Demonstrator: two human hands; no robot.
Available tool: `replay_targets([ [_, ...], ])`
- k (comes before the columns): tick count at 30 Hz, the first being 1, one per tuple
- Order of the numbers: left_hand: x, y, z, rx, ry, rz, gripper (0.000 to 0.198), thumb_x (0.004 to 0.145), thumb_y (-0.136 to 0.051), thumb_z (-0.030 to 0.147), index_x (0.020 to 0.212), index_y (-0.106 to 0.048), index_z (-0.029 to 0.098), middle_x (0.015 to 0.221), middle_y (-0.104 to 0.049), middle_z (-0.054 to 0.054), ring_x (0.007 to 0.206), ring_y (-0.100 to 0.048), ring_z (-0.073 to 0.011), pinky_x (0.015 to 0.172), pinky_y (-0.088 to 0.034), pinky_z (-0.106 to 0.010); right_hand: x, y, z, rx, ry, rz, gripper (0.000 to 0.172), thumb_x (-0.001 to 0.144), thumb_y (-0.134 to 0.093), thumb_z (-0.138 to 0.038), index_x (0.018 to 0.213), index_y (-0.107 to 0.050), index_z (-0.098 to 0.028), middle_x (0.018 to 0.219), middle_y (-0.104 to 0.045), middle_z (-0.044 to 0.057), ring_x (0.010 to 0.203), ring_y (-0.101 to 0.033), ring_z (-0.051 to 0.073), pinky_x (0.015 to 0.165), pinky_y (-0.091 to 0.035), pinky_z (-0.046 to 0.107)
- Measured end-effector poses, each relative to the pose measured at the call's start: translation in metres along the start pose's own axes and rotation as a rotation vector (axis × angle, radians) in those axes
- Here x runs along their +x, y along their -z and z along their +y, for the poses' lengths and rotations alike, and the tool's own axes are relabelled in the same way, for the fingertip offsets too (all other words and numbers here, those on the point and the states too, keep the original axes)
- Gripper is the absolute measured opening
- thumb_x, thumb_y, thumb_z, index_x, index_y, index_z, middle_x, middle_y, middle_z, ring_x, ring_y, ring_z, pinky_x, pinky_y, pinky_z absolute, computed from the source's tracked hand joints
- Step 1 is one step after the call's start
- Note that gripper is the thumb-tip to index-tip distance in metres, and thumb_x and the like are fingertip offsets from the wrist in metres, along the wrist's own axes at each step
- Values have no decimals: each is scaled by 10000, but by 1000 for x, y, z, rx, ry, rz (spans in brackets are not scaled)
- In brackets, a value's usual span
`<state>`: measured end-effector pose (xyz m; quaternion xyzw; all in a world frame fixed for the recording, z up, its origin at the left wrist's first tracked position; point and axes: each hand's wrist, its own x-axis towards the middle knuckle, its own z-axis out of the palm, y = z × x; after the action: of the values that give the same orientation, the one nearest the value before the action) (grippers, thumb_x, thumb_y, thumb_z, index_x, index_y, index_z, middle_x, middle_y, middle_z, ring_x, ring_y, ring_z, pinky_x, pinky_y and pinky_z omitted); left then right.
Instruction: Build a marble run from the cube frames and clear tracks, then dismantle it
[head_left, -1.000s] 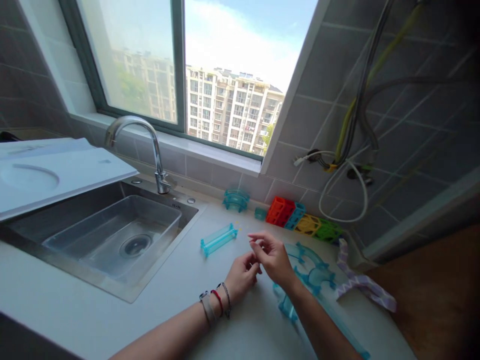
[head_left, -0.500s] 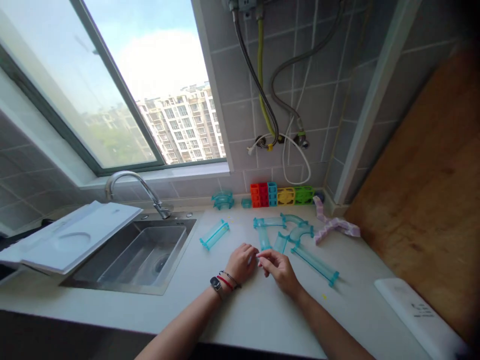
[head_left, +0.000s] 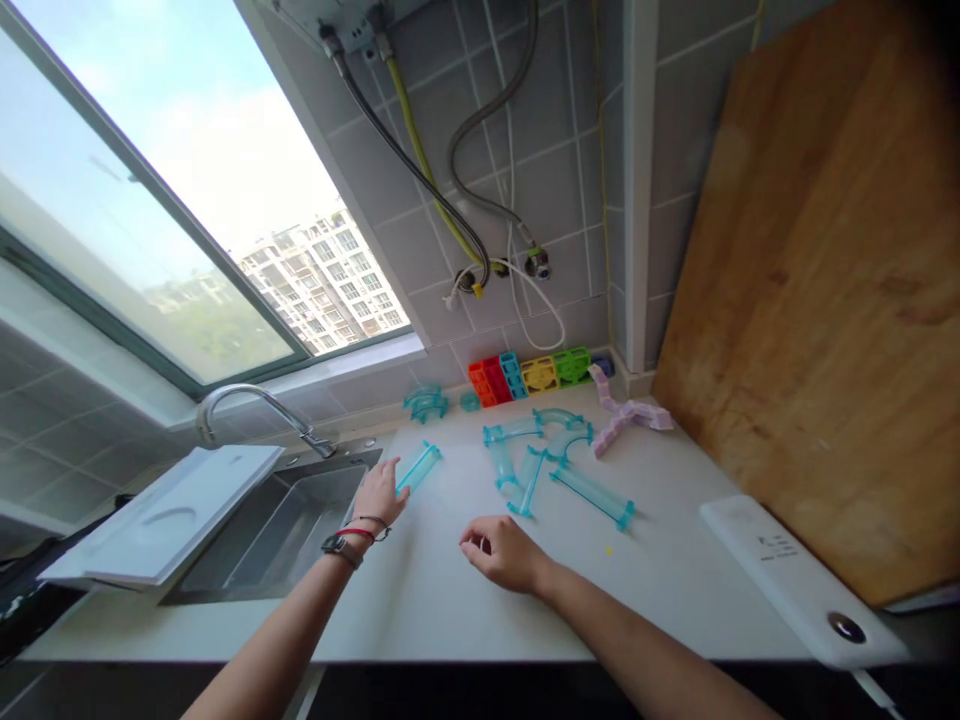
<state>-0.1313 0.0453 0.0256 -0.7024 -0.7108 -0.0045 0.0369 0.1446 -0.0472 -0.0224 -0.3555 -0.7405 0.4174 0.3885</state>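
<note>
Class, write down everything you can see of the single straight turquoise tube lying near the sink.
The straight tube is see-through turquoise plastic, with a thicker collar at each end. It lies flat on the white countertop, slanting away to the right, just right of the sink and apart from the other track pieces. The left hand meets its near end with the fingertips; a grip cannot be confirmed.

home kitchen | sink [head_left: 300,515] | faucet [head_left: 255,405] | cutting board [head_left: 817,290]
</note>
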Motion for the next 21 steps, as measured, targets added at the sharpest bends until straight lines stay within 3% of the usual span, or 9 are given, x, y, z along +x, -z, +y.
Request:
replay_targets([
  [3, 17, 0, -14, -5, 35, -91, 611, 888, -565, 366, 1432, -414, 132, 1367, -576, -201, 1194, -594, -321, 992, -458, -434, 0, -1, 2, -27, -3, -19, 151, 849, -600, -227, 865, -747, -196, 772, -731, 16, 666, -625, 141, 654, -457, 234],
  [6, 32, -4, -22, -29, 24, -157, 540, 895, -578, 376, 1391, -467, 193, 1293, -657, -129, 1183, -614, -269, 971, -470, -367, 1, -2, 4, -40, -12, -24, 154, 842, -602, -223, 865, -752, -194, 770, -734, 18, 675, -637, 144, 668, -460, 232],
  [10, 54, -10, -31, -32, 43, -213, 480, 865, -626, 331, 1332, -537, 264, 1256, -692, -82, 1133, -644, -263, 882, -501, -345, 1, -1, 4, -55, -23, -37, 167, 847, -591, -230, 864, -752, -188, 775, -735, 22, 688, -644, 145, 660, -452, 223],
  [16, 88, -13, -46, -14, 111, -219, 508, 809, -691, 396, 1275, -594, 216, 1149, -724, -119, 1099, -659, -284, 890, -493, -342, 1, 0, 3, -91, -53, -58, 180, 856, -578, -247, 871, -748, -190, 788, -738, 22, 690, -640, 143, 663, -448, 224],
  [21, 97, -13, -54, 5, 194, -201, 570, 789, -690, 494, 1243, -613, 158, 1197, -694, -184, 1145, -636, -332, 890, -487, -363, 2, -3, 8, -98, -67, -61, 188, 866, -565, -246, 874, -746, -193, 794, -739, 23, 704, -649, 149, 667, -448, 228],
])
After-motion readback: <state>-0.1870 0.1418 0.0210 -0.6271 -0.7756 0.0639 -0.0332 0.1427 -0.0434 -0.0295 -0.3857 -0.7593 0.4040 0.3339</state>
